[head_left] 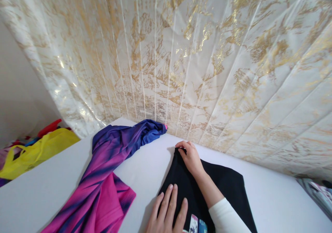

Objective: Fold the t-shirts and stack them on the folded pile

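A black garment (220,177) lies spread on the white table, its exact kind unclear from the part in view. My left hand (167,210) rests on its near left side, palm down, with the fingers spread. At the garment's far left corner, my right hand (190,157) has its fingers and thumb closed on the fabric edge. Colourful printed patches (198,224) show on the black cloth by my left hand, cut off by the frame's bottom edge. To the left, apart from both hands, is a crumpled pink and navy garment (103,170).
The white table (145,163) ends against a white and gold patterned curtain (166,53). Beyond its left edge sits a yellow bag (49,148) with red and other cloth behind it. Folded grey clothing (315,193) lies at the far right.
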Action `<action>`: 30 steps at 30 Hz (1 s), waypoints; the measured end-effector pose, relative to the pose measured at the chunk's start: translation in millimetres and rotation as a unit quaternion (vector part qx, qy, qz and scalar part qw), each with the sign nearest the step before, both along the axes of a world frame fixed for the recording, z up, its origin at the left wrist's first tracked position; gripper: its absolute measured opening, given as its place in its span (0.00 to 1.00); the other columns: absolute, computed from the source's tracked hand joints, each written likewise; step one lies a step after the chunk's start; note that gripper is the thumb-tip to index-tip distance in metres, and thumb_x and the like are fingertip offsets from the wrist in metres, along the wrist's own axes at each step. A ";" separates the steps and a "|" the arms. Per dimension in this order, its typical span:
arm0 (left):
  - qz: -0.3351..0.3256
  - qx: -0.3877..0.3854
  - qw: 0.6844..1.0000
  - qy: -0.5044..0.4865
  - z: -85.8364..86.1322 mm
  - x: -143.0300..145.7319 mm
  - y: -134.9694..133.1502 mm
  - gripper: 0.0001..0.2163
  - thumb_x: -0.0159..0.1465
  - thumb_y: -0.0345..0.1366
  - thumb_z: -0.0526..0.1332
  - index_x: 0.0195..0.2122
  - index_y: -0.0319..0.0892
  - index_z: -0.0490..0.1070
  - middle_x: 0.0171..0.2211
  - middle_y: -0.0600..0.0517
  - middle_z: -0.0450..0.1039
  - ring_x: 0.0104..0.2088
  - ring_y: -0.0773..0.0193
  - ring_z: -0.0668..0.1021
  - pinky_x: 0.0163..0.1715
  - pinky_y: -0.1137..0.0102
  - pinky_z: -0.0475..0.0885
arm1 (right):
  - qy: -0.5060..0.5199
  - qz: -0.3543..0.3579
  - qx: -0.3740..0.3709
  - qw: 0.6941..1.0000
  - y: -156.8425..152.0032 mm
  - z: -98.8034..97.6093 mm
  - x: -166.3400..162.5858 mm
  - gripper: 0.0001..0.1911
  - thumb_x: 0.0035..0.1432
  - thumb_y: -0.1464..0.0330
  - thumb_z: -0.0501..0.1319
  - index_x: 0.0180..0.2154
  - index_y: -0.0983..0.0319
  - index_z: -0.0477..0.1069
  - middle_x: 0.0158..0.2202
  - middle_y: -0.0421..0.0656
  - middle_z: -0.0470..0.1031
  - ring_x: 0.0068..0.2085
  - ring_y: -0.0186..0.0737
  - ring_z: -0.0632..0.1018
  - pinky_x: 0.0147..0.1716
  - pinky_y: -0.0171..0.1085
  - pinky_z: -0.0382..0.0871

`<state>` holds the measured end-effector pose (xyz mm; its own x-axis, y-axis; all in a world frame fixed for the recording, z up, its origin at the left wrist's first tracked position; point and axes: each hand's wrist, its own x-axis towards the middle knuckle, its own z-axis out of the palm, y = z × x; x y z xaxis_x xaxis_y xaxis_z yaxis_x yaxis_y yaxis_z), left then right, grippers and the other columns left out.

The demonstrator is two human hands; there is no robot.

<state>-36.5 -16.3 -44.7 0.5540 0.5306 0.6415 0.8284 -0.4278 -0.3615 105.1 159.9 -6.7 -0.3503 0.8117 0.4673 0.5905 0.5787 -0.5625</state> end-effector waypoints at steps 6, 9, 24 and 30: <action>0.003 -0.005 1.000 -0.014 -5.8 -0.1 -1.5 0.17 0.70 0.36 0.51 0.58 0.42 0.64 0.59 0.43 0.67 0.63 0.55 0.63 0.66 0.60 0.44 | -0.002 -0.013 0.000 1.000 -0.8 0.1 -1.0 0.06 0.59 0.69 0.57 0.39 0.58 0.71 0.33 0.42 0.75 0.38 0.44 0.73 0.42 0.42 0.65; 0.019 -0.002 1.000 -0.020 -11.0 1.3 -2.2 0.18 0.70 0.37 0.51 0.60 0.41 0.62 0.62 0.44 0.64 0.64 0.55 0.61 0.65 0.60 0.47 | -0.009 -0.010 0.001 1.000 -4.2 3.4 -2.9 0.06 0.59 0.67 0.60 0.39 0.57 0.72 0.34 0.42 0.76 0.40 0.46 0.72 0.44 0.44 0.63; -0.001 -0.082 0.996 -0.018 -0.6 -6.3 -0.3 0.21 0.71 0.40 0.50 0.63 0.38 0.59 0.61 0.46 0.64 0.63 0.60 0.64 0.59 0.69 0.57 | -0.039 -0.021 0.000 0.999 6.5 -10.0 1.1 0.16 0.56 0.78 0.52 0.35 0.58 0.76 0.34 0.43 0.76 0.39 0.44 0.73 0.42 0.41 0.66; 0.015 -0.209 0.977 -0.031 26.6 -16.8 5.7 0.27 0.69 0.45 0.52 0.65 0.36 0.54 0.65 0.43 0.57 0.63 0.55 0.63 0.55 0.63 0.64 | -0.077 -0.040 0.008 0.996 -10.6 5.5 -4.7 0.19 0.61 0.76 0.49 0.51 0.61 0.70 0.52 0.49 0.74 0.55 0.46 0.72 0.50 0.45 0.63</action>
<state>-53.3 -10.5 -18.1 0.5006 0.7693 0.3970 0.8578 -0.5025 -0.1081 100.4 149.3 -1.2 -0.3533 0.8330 0.4258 0.7132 0.5344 -0.4536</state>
